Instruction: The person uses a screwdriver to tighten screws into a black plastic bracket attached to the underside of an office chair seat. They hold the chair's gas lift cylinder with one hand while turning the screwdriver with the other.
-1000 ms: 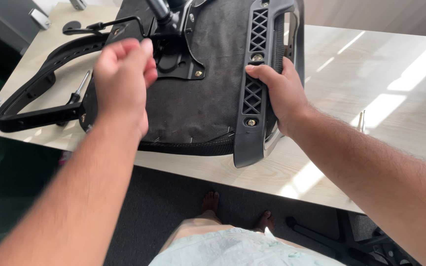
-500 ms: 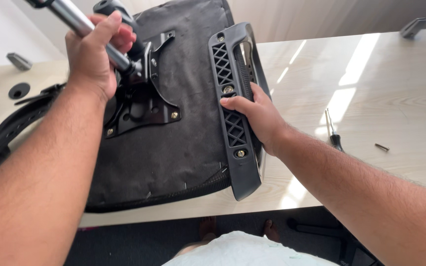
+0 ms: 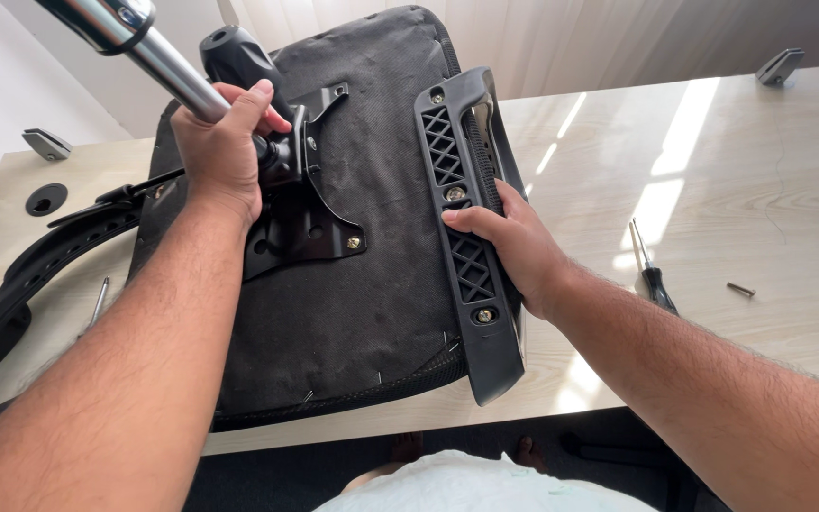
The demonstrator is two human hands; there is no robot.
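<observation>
Two hands work on an upside-down chair seat (image 3: pixel 372 313) lying flat on the pale table (image 3: pixel 713 190) — the left hand (image 3: pixel 225 152) has its fingers curled tight around the shiny metal post (image 3: pixel 158 59) where it meets the black plate (image 3: pixel 305 223), and the right hand (image 3: pixel 514 246) wraps its fingers over the black armrest (image 3: pixel 471 228) on the seat's right edge. Pressing the armrest down firmly should stop the seat sliding while the post is pulled or pushed in line with itself. That post is long and thin — it leans up and away to the left, and the armrest runs from near to far.

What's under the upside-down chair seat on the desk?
The chair seat lies on a pale wooden desk, with a black armrest poking out at its left edge. Whatever else lies beneath is covered by the seat.
</observation>
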